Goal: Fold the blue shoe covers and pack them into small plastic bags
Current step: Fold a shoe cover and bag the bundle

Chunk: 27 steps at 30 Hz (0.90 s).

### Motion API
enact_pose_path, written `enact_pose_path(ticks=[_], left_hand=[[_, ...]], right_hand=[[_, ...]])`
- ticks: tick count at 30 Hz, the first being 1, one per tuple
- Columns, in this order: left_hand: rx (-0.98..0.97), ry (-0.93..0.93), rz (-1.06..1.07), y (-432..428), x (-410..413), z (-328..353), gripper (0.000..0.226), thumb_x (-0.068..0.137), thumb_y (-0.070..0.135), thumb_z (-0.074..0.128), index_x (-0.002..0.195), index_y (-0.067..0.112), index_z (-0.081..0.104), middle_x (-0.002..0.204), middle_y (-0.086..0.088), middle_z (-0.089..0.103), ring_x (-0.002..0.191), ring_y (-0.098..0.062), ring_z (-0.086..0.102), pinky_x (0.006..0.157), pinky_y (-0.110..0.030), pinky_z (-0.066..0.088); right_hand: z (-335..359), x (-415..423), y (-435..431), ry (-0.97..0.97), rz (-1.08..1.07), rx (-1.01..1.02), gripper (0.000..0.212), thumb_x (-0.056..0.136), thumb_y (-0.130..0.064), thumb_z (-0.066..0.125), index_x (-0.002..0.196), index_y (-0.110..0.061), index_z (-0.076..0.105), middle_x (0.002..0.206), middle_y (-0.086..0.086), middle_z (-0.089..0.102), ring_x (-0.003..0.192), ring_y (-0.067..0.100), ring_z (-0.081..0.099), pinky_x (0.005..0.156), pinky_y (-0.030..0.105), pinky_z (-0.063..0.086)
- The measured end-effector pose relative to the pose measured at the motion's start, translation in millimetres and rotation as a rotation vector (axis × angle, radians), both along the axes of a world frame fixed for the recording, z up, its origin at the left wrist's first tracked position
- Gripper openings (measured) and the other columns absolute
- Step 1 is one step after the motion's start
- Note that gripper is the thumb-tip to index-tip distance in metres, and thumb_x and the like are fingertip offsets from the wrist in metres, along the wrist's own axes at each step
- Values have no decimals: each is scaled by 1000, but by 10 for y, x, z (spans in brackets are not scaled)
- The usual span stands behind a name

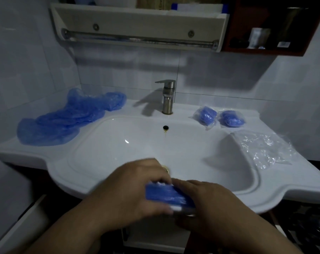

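A folded blue shoe cover [169, 196] is held between both hands above the sink's front rim. My left hand [135, 187] grips its left end, fingers curled over the top. My right hand [208, 200] grips its right end from the side and below. A loose pile of unfolded blue shoe covers [67, 118] lies on the left counter. Two packed bags with blue shoe covers [206, 113] [231, 119] sit on the right counter behind a heap of empty clear plastic bags [265, 149].
The white sink [118, 143] fills the middle, with a steel faucet [167, 96] at the back. A towel rail under a shelf [139, 39] and a dark cabinet [272, 24] hang on the tiled wall above.
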State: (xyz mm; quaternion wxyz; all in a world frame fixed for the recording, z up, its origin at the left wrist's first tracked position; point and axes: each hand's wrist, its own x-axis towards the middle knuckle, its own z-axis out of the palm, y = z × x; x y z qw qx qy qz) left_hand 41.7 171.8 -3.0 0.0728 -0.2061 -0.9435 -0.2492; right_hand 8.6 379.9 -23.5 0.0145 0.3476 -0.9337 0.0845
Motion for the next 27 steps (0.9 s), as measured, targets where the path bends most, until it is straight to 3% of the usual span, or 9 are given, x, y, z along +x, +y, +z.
enact_pose_path(ticks=[2, 5, 8, 11, 15, 19, 23, 25, 27], left_hand=[[-168, 33, -46, 33, 12, -75, 46, 68, 60, 77, 107, 40, 62, 100, 28, 52, 92, 21, 45, 78, -6, 37], [-179, 79, 1, 25, 1, -132, 37, 73, 56, 74, 106, 41, 64, 95, 25, 54, 89, 7, 51, 79, -14, 42], [-107, 50, -8, -10, -8, -110, 30, 74, 56, 67, 101, 41, 68, 88, 24, 60, 84, 2, 58, 76, -22, 50], [-23, -37, 31, 2, 21, -58, 16, 79, 49, 69, 92, 39, 73, 83, 22, 65, 81, 3, 61, 74, -26, 52], [91, -137, 147, -18, 39, 5, 2, 81, 41, 74, 83, 40, 75, 81, 26, 69, 80, 6, 64, 74, -18, 52], [162, -207, 294, -27, 6, 2, 5, 84, 35, 73, 80, 34, 75, 72, 18, 71, 70, 2, 65, 65, -18, 52], [128, -119, 482, 101, -21, -78, 15, 81, 43, 73, 75, 31, 69, 71, 12, 67, 69, -1, 62, 67, -22, 52], [51, -77, 523, 178, -22, -106, 19, 82, 47, 72, 75, 31, 64, 78, 15, 65, 76, -1, 61, 70, -23, 52], [14, -72, 536, 226, -20, -114, 20, 83, 47, 72, 75, 32, 61, 81, 16, 64, 78, -2, 61, 71, -24, 53]], right_hand=[[7, -4, 53, -12, -13, -45, 82, 77, -59, 62, 147, -47, 21, 140, -19, 49, 121, 6, 49, 103, 21, 35], [77, -21, 143, 11, 49, -131, 77, 69, -57, 64, 140, -50, 35, 139, -29, 42, 125, -4, 40, 103, 7, 27], [148, -53, 214, 61, 79, -162, 47, 64, -57, 59, 108, -42, 65, 109, -26, 51, 99, -2, 53, 80, 7, 42], [188, -50, 216, 11, 83, -157, 21, 70, -45, 63, 87, -33, 65, 87, -18, 53, 77, -1, 53, 66, 19, 45], [227, -24, 236, -77, 22, -215, 13, 80, -43, 64, 90, -34, 66, 83, -17, 61, 76, 2, 58, 68, 23, 48], [223, -14, 181, -148, -145, -312, 10, 86, -33, 63, 89, -41, 67, 79, -15, 69, 76, 0, 62, 71, 20, 50], [140, -22, 34, -93, -281, -304, 21, 85, -28, 60, 101, -39, 68, 78, -12, 64, 75, 2, 58, 69, 14, 44], [106, -31, -14, -34, -322, -208, 29, 84, -26, 59, 109, -38, 66, 96, -12, 61, 88, 4, 57, 78, 20, 46], [87, -17, -70, 133, -268, -127, 32, 79, -20, 55, 104, -34, 69, 100, -11, 62, 92, 14, 60, 78, 30, 50]])
